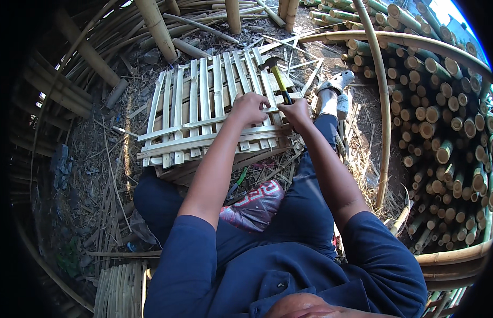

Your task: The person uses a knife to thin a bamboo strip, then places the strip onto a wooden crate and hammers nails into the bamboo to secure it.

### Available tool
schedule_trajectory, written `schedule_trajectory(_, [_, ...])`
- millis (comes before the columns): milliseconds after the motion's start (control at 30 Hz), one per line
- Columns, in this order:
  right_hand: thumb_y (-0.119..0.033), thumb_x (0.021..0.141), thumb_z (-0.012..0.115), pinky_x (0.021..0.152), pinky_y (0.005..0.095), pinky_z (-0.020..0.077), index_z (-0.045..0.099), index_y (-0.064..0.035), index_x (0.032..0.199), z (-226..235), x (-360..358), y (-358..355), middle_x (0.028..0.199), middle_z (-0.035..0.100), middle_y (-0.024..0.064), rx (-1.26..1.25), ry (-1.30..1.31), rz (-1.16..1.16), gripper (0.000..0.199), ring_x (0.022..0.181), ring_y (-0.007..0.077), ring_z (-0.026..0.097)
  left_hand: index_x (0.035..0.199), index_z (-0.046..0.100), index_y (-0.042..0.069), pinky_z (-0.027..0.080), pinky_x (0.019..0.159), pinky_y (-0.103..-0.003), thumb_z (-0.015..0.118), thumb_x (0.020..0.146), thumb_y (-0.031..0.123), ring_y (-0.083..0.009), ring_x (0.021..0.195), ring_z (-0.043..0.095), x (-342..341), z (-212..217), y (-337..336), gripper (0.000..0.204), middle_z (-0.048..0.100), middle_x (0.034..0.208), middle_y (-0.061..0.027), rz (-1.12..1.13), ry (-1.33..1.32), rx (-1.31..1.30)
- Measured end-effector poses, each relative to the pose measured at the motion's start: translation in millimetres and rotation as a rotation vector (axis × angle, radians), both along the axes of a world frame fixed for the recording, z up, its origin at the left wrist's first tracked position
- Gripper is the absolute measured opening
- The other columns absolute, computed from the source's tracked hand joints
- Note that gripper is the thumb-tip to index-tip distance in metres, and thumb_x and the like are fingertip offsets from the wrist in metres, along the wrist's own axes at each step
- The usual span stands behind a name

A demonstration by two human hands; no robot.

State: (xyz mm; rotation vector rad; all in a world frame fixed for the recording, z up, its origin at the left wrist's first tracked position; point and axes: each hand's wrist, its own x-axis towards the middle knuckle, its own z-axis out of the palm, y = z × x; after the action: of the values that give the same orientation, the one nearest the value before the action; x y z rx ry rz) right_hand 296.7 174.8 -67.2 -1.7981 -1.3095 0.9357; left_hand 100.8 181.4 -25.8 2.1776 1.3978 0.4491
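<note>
A panel of pale bamboo slats (217,87), crossed by strips near its close edge, lies on a low wooden base in front of me. My right hand (296,112) grips a hammer (280,80) by its dark lower handle. The hammer's yellow shaft points up and away, with its metal head over the panel's right side. Bent over a cross strip near the panel's close right part is my left hand (248,109), its fingers closed together. What they pinch is too small or hidden to make out. A short gap separates the two hands.
Cut bamboo poles (442,116) are stacked high on the right, behind a curved bamboo rail (381,106). Upright bamboo posts (155,29) stand beyond the panel. A red and grey printed bag or cloth (257,205) lies between my legs, near a thin green object (238,179).
</note>
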Motion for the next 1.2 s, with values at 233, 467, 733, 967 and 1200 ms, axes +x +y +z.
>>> schedule_trajectory(233, [-0.023, 0.079, 0.085, 0.052, 0.0363, 0.0452, 0.074, 0.0059, 0.082, 4, -9, 1, 0.066, 0.066, 0.0070, 0.001, -0.011, 0.031, 0.031, 0.057, 0.0130, 0.058, 0.099, 0.082, 0.014, 0.057, 0.092, -0.038, 0.085, 0.074, 0.035, -0.0292, 0.101, 0.072, 15, -55, 12, 0.033, 0.077, 0.104, -0.0111, 0.155, -0.292, 0.026])
schedule_trajectory(467, [-0.023, 0.075, 0.087, 0.052, 0.0381, 0.0470, 0.074, 0.0068, 0.080, -3, -11, -1, 0.064, 0.066, 0.0081, -0.001, 0.041, 0.047, 0.033, 0.058, 0.0148, 0.061, 0.089, 0.080, 0.008, 0.054, 0.095, -0.037, 0.085, 0.075, 0.019, -0.0262, 0.104, 0.069, 10, -68, 14, 0.018, 0.076, 0.103, -0.0090, 0.103, -0.371, 0.168])
schedule_trajectory(733, [-0.036, 0.085, 0.078, 0.057, 0.0410, 0.0501, 0.075, 0.0070, 0.086, 15, -8, -17, 0.065, 0.068, 0.0122, 0.047, -0.054, 0.032, 0.043, 0.059, 0.0187, 0.065, 0.089, 0.081, 0.012, 0.054, 0.096, -0.036, 0.087, 0.077, 0.030, -0.0226, 0.111, 0.068, 15, -47, 6, 0.022, 0.075, 0.110, -0.0039, 0.186, -0.255, -0.038])
schedule_trajectory(967, [-0.041, 0.102, 0.057, 0.077, 0.0531, 0.0532, 0.074, 0.0025, 0.096, 28, 14, -82, 0.080, 0.069, 0.0290, 0.087, -0.384, 0.004, 0.047, 0.083, 0.0473, 0.069, 0.084, 0.082, 0.014, 0.041, 0.115, -0.040, 0.088, 0.078, 0.037, -0.0268, 0.139, 0.049, 15, -50, 2, 0.024, 0.064, 0.137, -0.0026, 0.218, -0.197, 0.088])
schedule_trajectory(1200, [-0.040, 0.103, 0.058, 0.067, 0.0534, 0.0494, 0.067, 0.0016, 0.087, 38, 13, -138, 0.074, 0.066, 0.0266, 0.186, -0.500, -0.025, 0.045, 0.075, 0.0481, 0.065, 0.084, 0.082, 0.016, 0.011, 0.130, -0.051, 0.086, 0.079, 0.042, -0.0312, 0.158, 0.019, 14, -50, 5, 0.027, 0.053, 0.155, -0.0026, 0.171, -0.122, 0.132])
